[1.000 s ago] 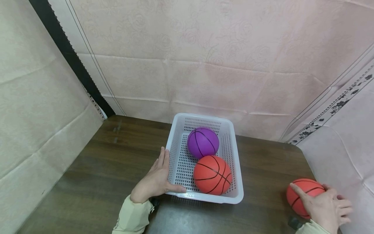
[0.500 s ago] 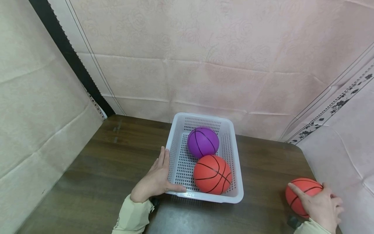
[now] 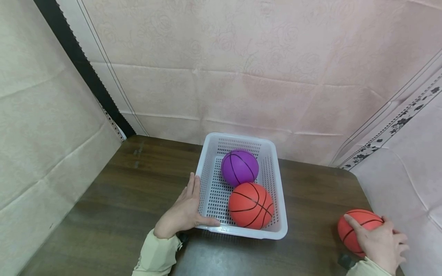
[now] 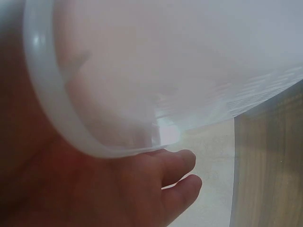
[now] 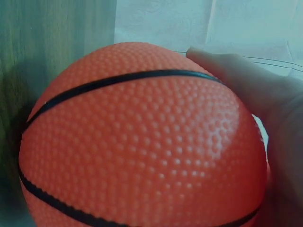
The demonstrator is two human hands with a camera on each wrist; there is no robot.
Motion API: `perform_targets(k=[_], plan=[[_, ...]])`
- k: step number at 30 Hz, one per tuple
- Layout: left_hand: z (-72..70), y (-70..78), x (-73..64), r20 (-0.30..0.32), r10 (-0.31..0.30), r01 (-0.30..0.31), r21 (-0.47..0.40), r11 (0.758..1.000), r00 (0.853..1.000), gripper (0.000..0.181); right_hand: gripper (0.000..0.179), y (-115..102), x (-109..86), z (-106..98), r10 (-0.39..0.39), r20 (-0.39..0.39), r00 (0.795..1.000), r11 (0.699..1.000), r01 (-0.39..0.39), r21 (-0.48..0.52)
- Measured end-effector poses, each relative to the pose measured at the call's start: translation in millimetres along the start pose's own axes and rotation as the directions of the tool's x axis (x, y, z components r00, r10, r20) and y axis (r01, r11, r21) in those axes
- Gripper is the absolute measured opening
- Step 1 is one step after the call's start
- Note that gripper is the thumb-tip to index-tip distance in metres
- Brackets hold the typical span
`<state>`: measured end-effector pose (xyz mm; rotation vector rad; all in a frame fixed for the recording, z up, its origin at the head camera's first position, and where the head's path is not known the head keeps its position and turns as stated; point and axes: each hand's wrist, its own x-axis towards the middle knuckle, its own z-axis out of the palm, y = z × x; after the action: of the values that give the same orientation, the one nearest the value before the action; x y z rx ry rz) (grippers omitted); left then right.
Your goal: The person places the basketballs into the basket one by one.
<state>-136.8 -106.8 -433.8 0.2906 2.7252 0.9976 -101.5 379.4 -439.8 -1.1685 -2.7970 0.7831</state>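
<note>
A white perforated plastic basket [image 3: 280, 214] stands on the brown table. Inside it, a purple toy basketball [image 3: 239, 167] lies behind an orange-red toy basketball [image 3: 251, 206]. My left hand [image 3: 184, 211] rests against the basket's near left corner, its straight fingers along the left side and its thumb on the front rim. In the left wrist view, the fingers [image 4: 177, 165] show outside the basket wall [image 4: 189, 61]. At the far right, my right hand [image 3: 381, 243] grips another orange-red toy basketball [image 3: 353, 234] between thumb and fingers. That ball fills most of the right wrist view.
The wooden table [image 3: 114, 207] is bounded by pale patterned cloth [image 3: 241, 76] behind and on both sides. A black strip [image 3: 86, 69] runs down the back left corner. The right cloth [image 3: 407, 184] hangs close beside my right hand.
My right hand's fingers have drawn in a little to the left, nearer the ball, which has shifted only slightly. The left hand, the basket and the balls inside stay put.
</note>
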Motion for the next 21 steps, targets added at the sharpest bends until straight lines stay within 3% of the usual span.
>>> perform_targets(k=[21], plan=[[1.0, -1.4, 0.1, 0.000, -0.001, 0.001, 0.003, 1.000, 1.000, 0.148, 0.123, -4.2, -0.7, -2.0, -0.025, -0.065, 0.998, 0.997, 0.030, 0.076]])
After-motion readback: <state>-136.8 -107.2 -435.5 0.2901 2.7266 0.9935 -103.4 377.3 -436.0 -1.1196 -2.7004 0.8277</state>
